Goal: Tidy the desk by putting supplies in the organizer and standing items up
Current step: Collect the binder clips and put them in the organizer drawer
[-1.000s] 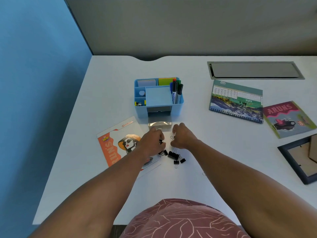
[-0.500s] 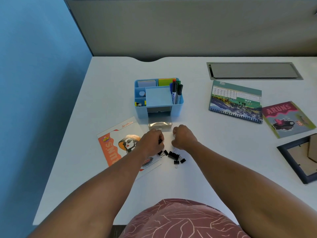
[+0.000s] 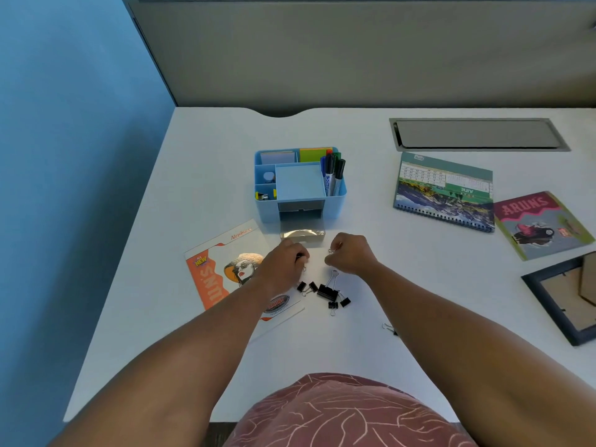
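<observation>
A blue organizer (image 3: 340, 196) stands mid-desk with markers (image 3: 333, 171), sticky notes and a blue note pad inside. Its small drawer (image 3: 302, 235) is pulled out in front. Several black binder clips (image 3: 325, 291) lie in a loose pile on the white desk. Just beyond the pile, my left hand (image 3: 283, 264) has its fingers curled round a black binder clip. My right hand (image 3: 350, 256) pinches a clip by its wire handle, close to the drawer's right corner. One more clip (image 3: 389, 328) lies beside my right forearm.
An orange-and-white leaflet (image 3: 222, 272) lies under my left forearm. A desk calendar (image 3: 443, 191) lies flat at the right, then a pink-and-green card (image 3: 541, 225) and a black picture frame (image 3: 567, 298) lying face down. A grey cable hatch (image 3: 477, 133) sits at the back right.
Both hands have lifted slightly away from the clip pile toward the drawer, each keeping hold of a clip. The pile is now more exposed.
</observation>
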Tool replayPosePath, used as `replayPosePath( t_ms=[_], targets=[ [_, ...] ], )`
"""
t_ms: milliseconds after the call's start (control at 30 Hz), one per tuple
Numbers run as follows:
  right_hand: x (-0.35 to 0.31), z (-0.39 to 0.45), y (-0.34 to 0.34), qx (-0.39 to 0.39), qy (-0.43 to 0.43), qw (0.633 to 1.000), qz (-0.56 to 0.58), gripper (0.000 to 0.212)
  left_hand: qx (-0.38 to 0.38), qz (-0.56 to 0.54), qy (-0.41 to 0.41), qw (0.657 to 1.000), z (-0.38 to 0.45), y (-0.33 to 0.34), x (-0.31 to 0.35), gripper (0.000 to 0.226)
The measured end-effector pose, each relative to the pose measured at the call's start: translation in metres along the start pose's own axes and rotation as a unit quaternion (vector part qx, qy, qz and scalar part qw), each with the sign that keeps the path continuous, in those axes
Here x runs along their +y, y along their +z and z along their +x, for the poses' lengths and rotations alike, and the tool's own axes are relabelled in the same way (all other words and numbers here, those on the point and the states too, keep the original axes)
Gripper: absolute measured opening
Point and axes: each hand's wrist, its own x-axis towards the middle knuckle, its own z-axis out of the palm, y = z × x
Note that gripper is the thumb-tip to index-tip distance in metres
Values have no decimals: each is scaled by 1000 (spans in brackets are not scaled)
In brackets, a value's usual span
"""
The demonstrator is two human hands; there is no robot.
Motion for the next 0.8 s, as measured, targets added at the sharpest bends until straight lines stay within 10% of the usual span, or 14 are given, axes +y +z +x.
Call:
replayPosePath(
  t_ms=[400, 800],
  targets=[
    [-26, -3, -37, -131, 5, 898, 421, 15, 124, -151, 69, 978, 7, -26, 7, 21],
    [-64, 19, -13, 43, 24, 960, 276, 12, 181, -150, -110, 966, 38, -44, 11, 18]
  ],
)
